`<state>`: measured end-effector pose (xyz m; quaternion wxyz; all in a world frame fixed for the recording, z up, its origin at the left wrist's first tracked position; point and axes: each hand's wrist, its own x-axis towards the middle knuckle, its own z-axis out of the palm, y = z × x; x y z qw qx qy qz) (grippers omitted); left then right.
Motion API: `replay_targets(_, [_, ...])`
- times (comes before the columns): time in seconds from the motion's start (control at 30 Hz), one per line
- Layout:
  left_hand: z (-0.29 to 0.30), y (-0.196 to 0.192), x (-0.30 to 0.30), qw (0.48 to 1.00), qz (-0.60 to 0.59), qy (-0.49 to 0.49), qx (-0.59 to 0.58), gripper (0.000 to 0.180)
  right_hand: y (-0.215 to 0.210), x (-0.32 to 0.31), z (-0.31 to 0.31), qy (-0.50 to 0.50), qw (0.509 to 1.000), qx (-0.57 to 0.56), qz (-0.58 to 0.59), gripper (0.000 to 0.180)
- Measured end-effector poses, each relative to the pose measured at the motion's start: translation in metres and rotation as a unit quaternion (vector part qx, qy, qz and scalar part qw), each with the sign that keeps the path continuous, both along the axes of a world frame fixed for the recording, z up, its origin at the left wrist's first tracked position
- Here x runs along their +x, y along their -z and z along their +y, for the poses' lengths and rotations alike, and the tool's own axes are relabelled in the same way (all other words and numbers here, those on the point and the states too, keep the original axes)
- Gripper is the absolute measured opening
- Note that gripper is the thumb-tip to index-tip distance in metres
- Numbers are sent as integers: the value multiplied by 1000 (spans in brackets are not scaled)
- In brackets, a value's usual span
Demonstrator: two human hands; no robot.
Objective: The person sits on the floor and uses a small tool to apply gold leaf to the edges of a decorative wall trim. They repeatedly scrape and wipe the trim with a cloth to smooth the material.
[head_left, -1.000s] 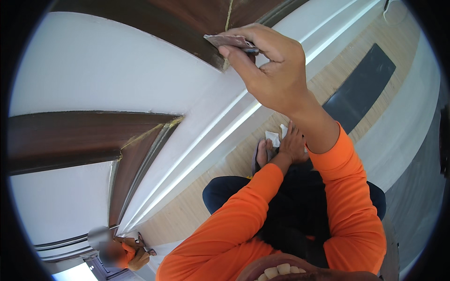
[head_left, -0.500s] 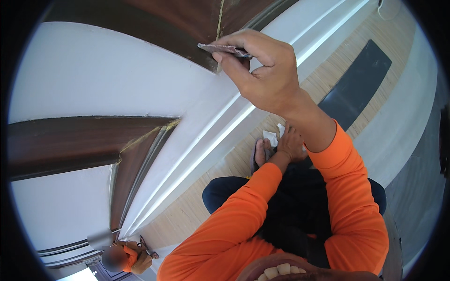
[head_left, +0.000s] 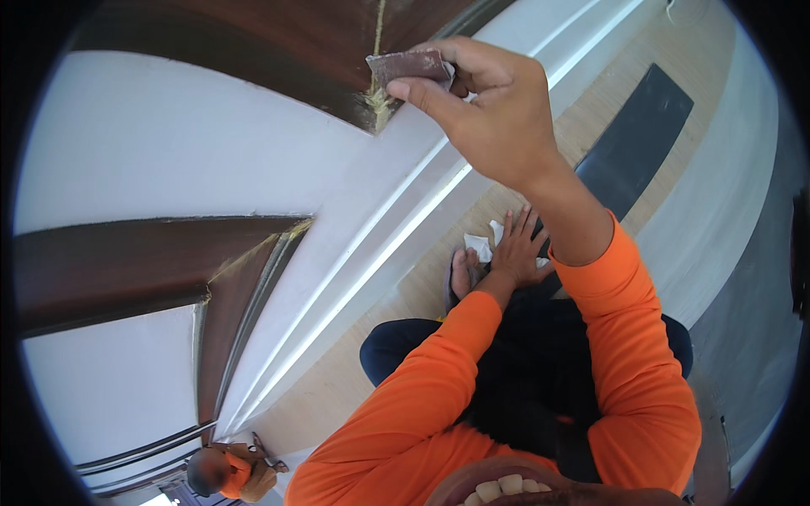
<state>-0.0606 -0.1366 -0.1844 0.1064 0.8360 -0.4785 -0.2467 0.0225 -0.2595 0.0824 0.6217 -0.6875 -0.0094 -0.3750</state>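
My right hand (head_left: 481,105) is raised and pinches a small folded piece of brown sandpaper (head_left: 407,65) between thumb and fingers. The paper presses against the dark wooden trim (head_left: 278,42) at a yellowish filled joint (head_left: 377,93), where the wood meets the white wall (head_left: 169,143). My left hand (head_left: 516,250) rests low by my bare foot (head_left: 461,274), fingers spread over a crumpled white cloth or paper (head_left: 481,244) on the floor. Both sleeves are orange.
A second dark wooden trim piece (head_left: 126,270) runs along the wall at left and bends down. White baseboard mouldings (head_left: 371,253) meet a light wooden floor (head_left: 607,110) with a dark mat (head_left: 641,135). Another person in orange (head_left: 232,472) crouches at the lower left.
My right hand has carried the sandpaper along the trim's filled joint toward its lower corner. The left hand has stayed by my foot.
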Motion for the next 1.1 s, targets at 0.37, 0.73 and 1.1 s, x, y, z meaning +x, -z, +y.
replay_targets(0.37, [2,8,-2,996,19,-34,-77,77,8,22,0,138,964,-124,-188,15])
replay_targets(0.73, [-8,-18,-3,989,56,-54,-125,67,11,16,10,115,978,-86,-150,12])
replay_targets(1.1, [0,26,-2,998,-6,-17,-68,78,-1,18,6,84,970,-149,-174,15])
